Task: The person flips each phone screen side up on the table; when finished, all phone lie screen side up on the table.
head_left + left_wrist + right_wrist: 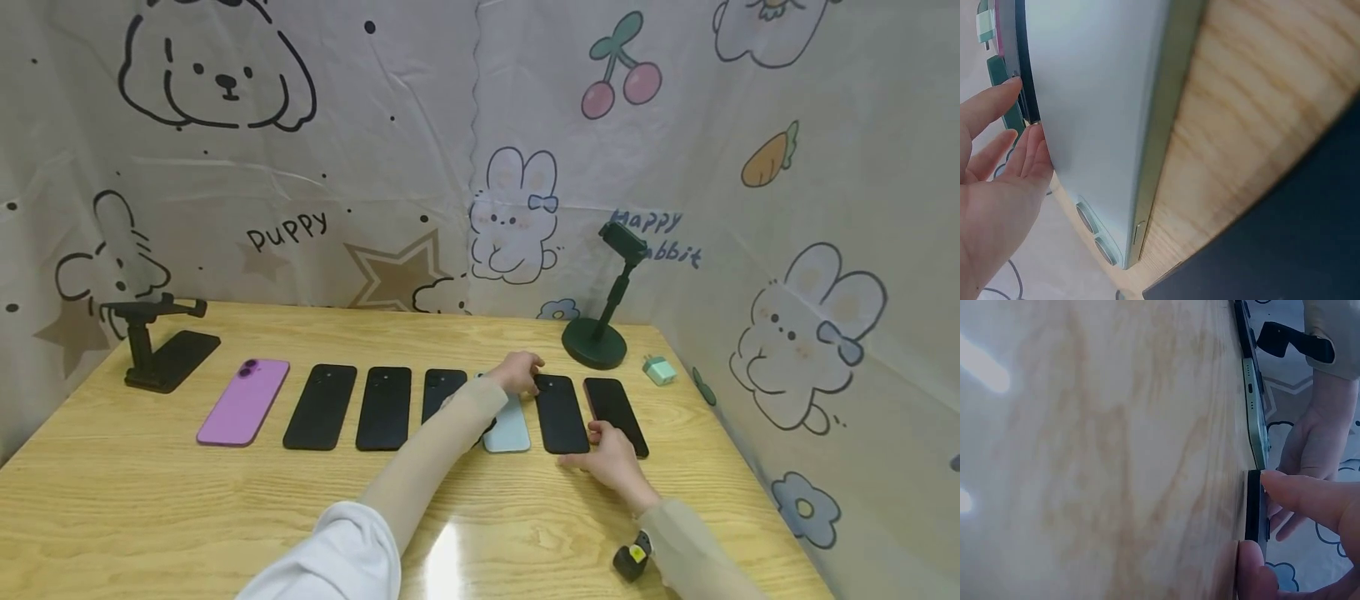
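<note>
A black phone (562,414) lies flat, camera side up, between both hands. At its far end my left hand (514,372) holds it, with the thumb by the left corner and the fingers at the far edge. My right hand (617,464) spans the near end; in the right wrist view its thumb and a finger (1310,497) sit at the two near corners. Beneath the left forearm lies a pale mint phone (512,433), partly hidden, its two lenses visible in the left wrist view. To the right is a dark phone with a pinkish edge (617,417), close to the right fingers.
Leftward in the row lie a pink phone (242,402) and several black ones, including one (320,407) beside it. A black folding stand (150,350) is at the far left. Behind the right end stand a dark green phone holder (595,343) and a mint charger plug (659,370).
</note>
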